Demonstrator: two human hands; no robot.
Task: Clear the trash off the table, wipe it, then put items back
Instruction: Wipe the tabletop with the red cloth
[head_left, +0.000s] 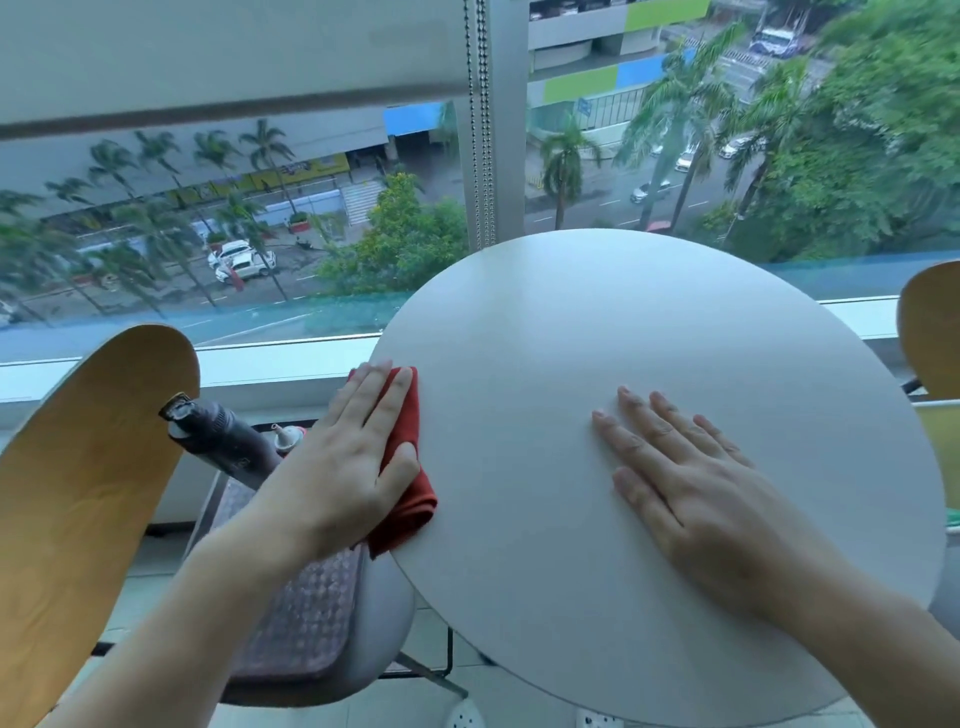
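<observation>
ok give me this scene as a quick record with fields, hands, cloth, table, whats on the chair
left hand: flat on the red cloth, pressing it at the table's left edge
right hand: flat on the table, holding nothing
table: round, white, top bare apart from cloth and hands
chair: left of table, wooden back, cushion on seat
on the chair: dark bottle and a small white-tipped bottle
stage: wiping

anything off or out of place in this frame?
Mostly fine. The dark bottle and a small white-capped bottle sit on the chair beside the table, not on it. The red cloth overhangs the table's left edge under the left hand.
</observation>
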